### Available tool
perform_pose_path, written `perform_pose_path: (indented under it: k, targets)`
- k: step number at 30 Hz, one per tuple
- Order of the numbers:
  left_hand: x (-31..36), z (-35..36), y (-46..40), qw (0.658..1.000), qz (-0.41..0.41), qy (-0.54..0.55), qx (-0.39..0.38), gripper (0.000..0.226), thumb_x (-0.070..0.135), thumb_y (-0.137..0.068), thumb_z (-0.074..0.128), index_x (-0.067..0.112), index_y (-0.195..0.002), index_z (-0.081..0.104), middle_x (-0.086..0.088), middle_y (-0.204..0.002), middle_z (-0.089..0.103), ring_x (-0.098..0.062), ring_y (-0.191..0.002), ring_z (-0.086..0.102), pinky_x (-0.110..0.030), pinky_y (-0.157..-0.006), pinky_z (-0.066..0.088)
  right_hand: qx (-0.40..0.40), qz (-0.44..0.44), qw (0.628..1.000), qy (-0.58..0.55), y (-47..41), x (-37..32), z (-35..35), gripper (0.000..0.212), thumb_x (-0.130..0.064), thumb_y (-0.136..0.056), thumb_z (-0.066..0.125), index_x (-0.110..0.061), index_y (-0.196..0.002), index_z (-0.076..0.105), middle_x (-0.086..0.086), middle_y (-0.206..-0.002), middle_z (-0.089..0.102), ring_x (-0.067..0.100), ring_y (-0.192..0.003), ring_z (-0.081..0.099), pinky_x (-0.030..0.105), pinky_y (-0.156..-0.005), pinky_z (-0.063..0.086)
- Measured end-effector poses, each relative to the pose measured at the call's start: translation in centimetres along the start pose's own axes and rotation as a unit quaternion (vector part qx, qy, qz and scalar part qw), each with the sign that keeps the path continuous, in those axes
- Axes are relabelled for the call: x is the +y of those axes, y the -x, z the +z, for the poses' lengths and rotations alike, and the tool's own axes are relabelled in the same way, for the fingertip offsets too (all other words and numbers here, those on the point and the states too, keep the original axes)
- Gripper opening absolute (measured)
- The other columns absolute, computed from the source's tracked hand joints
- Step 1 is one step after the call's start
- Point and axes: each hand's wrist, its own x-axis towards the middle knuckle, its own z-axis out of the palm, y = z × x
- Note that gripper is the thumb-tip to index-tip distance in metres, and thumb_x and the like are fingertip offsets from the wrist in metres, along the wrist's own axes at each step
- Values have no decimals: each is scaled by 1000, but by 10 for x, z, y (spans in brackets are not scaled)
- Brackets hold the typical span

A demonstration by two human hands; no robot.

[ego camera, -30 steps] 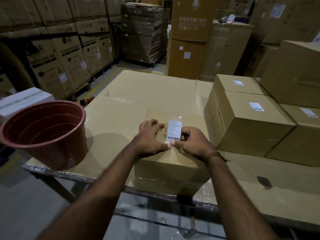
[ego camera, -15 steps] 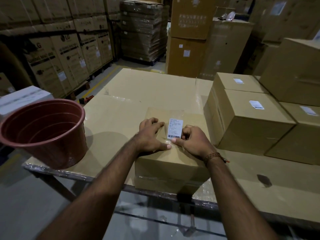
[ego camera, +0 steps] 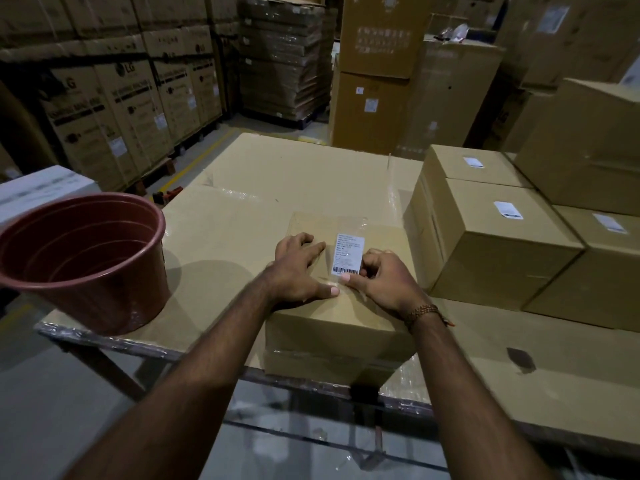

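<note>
Looking down: white barcode label [ego camera: 348, 252] lies flat on top of the cardboard box [ego camera: 332, 327] at the near edge of the table [ego camera: 263, 174], left hand [ego camera: 299, 268] just beside it with fingers spread flat on the box. Fingers of the right hand [ego camera: 384, 282] are curled tight against the label's right edge, thumb tip at its lower corner, can't tell if it's actually pinching anything. Red pot [ego camera: 86, 258] stands well left.

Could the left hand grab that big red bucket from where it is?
Probably yes. The left hand rests flat on the box, and the bucket stands on the same table to its left. Only bare cardboard lies between them, so a sideways reach looks free.
</note>
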Motion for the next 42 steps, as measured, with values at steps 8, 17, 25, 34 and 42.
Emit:
perform_pose_path:
  k: [8,17,25,34,42]
  targets:
    - [-2,0,0,999,9,-30,-17,115,68,-80,76,25,-169,17,4,-171,6,-17,-156,-3,-53,-128,18,0,-1,999,-35,2,-3,-1,46,-70,-74,73,-36,-103,82,-6,-90,70,22,-99,66,48,-89,59]
    - [-16,-6,1,995,59,-50,-61,128,81,-75,73,24,-169,7,8,-175,-6,-13,-160,-9,-41,-130,11,-2,-5,1000,-6,2,-4,1,46,-65,-80,73,-33,-111,80,-6,-94,66,20,-102,56,50,-94,53]
    - [-23,0,7,997,75,-23,-14,125,87,-72,70,30,-169,14,16,-175,-2,-5,-159,-8,-42,-131,13,70,-1,996,48,18,-19,13,12,-53,-83,82,-48,-86,72,-10,-89,60,18,-99,48,45,-94,46]
    - [-23,4,17,990,112,-78,23,116,91,-81,49,23,-168,13,9,-176,-1,-9,-160,-7,-55,-127,24,63,-28,997,-25,16,-16,8,38,-64,-76,80,-42,-107,82,-7,-91,71,24,-97,64,49,-85,55]
    - [-26,8,12,983,127,-131,26,114,93,-83,32,21,-168,11,3,-177,-2,-18,-161,-7,-56,-126,26,75,-3,993,-94,20,-21,8,37,-53,-73,86,-32,-104,85,2,-101,76,27,-100,71,57,-88,58]
